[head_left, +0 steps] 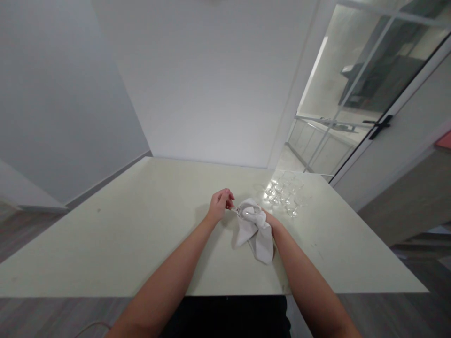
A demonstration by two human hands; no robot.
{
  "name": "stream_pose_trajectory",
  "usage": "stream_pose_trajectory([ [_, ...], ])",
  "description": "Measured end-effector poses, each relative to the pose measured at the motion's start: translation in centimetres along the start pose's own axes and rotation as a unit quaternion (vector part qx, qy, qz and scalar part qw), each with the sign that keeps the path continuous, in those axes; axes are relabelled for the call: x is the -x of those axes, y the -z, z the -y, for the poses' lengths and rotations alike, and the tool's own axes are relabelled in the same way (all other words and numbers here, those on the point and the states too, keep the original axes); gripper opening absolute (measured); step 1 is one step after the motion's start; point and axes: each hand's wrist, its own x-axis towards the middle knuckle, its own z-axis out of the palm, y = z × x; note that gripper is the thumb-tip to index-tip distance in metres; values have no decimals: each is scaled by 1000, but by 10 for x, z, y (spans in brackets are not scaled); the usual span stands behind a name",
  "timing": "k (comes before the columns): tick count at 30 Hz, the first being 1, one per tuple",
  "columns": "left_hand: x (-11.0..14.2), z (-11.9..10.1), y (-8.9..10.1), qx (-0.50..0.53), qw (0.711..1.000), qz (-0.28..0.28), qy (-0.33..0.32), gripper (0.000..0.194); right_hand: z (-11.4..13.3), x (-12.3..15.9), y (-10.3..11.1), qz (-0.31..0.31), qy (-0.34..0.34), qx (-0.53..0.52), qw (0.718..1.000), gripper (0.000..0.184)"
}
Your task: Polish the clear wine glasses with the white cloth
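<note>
My left hand is closed in a pinch on the stem end of a clear wine glass, held on its side over the pale table. A white cloth wraps the bowl of the glass and hangs down to the table top. My right hand is almost wholly hidden under that cloth and grips the glass through it. Only the right wrist shows.
Several clear stemmed glasses stand in a group on the table just beyond my right hand. White walls rise behind the table. A glass door with a black handle is at the right.
</note>
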Motion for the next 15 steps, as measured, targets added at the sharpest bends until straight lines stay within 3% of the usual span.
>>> stream_pose_trajectory([
  [5, -1, 0, 0, 12, 1000, -16, 8, 60, 0, -1, -7, -22, -63, -81, 994, 43],
  [12, -3, -2, 1, 27, 999, -15, 34, 61, 4, 6, -5, 34, -5, -75, 997, 43],
  [15, -4, -3, 0, 51, 997, -19, 45, 60, 3, 7, -5, 1, 15, -82, 997, 52],
])
